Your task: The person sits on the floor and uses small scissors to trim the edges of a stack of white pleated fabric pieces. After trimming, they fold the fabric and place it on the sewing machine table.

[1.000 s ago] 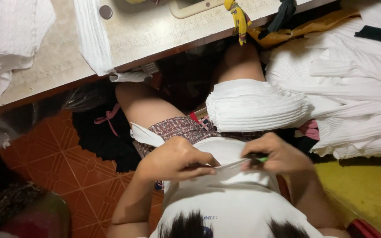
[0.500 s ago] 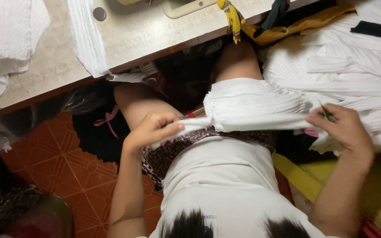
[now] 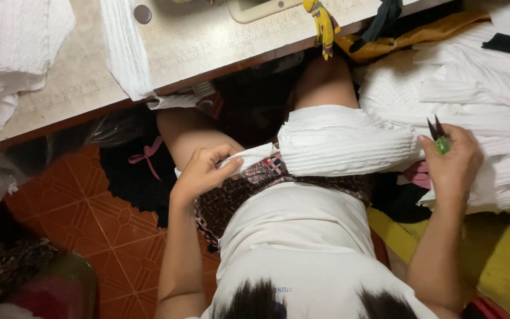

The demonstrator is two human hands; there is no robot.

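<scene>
Below the near edge of a pale table [image 3: 48, 97], a seated person stretches a piece of white ribbed cloth [image 3: 337, 142] across the lap, over bare knees and a patterned garment. The left hand [image 3: 205, 171] pinches the cloth's left corner between closed fingers, while the right hand [image 3: 453, 162] grips the cloth's right edge together with green-handled thread snips [image 3: 438, 136], their dark blades pointing away toward the far side. A heap of more white cloth [image 3: 491, 100] lies to the right, and an orange tiled floor [image 3: 101, 230] shows at near left.
</scene>
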